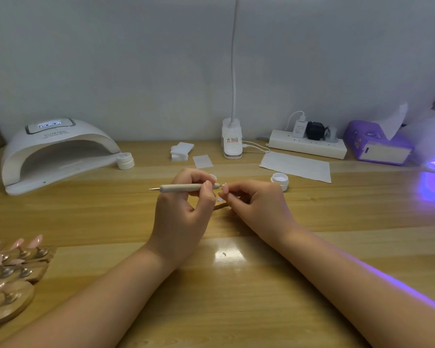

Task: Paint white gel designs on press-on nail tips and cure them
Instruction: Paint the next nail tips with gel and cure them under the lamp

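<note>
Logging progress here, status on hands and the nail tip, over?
Left hand grips dotting pen, horizontal. Right hand pinches nail tip at the pen's point. Open gel jar just beyond. Nothing in the way.

Two curing lamps (pixel 58 151), three gel pots (pixel 125 160), one pen (pixel 186 188), two hands (pixel 183 214).

glossy wooden table (pixel 236 285), matt beige pen (pixel 181 188).
</note>
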Available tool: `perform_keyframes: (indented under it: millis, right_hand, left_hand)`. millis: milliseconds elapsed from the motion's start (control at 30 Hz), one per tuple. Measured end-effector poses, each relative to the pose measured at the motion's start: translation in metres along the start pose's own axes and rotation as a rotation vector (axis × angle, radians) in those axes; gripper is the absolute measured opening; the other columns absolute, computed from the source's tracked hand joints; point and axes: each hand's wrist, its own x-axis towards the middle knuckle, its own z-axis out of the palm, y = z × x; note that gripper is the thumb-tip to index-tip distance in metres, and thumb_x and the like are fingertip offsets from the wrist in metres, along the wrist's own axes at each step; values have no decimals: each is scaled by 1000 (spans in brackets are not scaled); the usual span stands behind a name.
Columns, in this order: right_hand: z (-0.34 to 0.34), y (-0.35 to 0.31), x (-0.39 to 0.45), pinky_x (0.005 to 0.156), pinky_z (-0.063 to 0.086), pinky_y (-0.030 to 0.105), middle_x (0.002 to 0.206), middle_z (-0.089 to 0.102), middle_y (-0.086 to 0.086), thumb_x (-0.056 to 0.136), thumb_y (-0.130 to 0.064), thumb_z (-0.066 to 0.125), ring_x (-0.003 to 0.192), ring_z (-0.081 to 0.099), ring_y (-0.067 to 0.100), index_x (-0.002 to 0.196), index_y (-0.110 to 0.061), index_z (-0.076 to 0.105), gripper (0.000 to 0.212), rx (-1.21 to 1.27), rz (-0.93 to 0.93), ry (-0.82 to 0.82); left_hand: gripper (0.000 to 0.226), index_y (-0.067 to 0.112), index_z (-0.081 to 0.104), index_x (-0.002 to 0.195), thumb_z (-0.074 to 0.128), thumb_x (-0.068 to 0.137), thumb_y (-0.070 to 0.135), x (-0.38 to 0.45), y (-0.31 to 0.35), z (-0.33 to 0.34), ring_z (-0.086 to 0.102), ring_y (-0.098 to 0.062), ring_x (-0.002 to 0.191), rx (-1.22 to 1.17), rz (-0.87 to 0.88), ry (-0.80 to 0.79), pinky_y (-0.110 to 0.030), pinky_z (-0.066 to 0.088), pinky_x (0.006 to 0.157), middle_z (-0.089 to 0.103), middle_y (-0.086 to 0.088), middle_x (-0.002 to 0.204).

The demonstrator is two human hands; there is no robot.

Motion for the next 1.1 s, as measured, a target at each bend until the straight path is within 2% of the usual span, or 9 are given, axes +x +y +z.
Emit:
perform_keyframes:
  millis: [167, 333, 600, 833, 1100]
  right_hand:
    - [-1, 0, 0, 79, 53, 38, 84, 74, -3, 86, -12, 70, 75, 67, 13, 94, -14, 76, 10, -2, -1, -8]
    - [-1, -1, -1, 80, 54, 36, 86, 74, -3, 87, -12, 70, 76, 67, 11, 95, -14, 76, 11, -14, -14, -18]
    - [-1, -1, 0, 79, 54, 37, 86, 74, -1, 86, -12, 70, 76, 67, 13, 96, -13, 76, 12, -14, -15, -17]
    - [-2, -1, -1, 80, 53, 41, 86, 74, 0, 86, -11, 70, 76, 67, 17, 97, -13, 76, 12, -7, -21, -26]
    - [-1, -1, 0, 77, 54, 38, 84, 74, 0, 86, -11, 70, 73, 68, 14, 95, -10, 76, 11, -6, -36, -11]
  left_hand:
    - [9, 29, 58, 88, 49, 87, 29, 0, -1, 0, 63, -8, 75, 8, -3, 0, -13, 46, 65, 64, 10, 77]
    - [14, 28, 58, 88, 53, 89, 15, 0, -1, 0, 63, -9, 75, 26, -15, -6, -13, 47, 65, 63, 9, 77]
    - [9, 17, 61, 90, 53, 89, 14, -1, -2, 1, 63, -9, 76, 41, -21, -23, -15, 48, 65, 64, 8, 78]
    - [9, 20, 60, 89, 53, 89, 14, 0, 0, 1, 63, -7, 75, 47, -14, -25, -11, 46, 65, 64, 10, 77]
    - [9, 18, 61, 89, 52, 88, 16, -1, -1, 1, 64, -8, 76, 60, -33, -16, -18, 49, 63, 64, 10, 77]
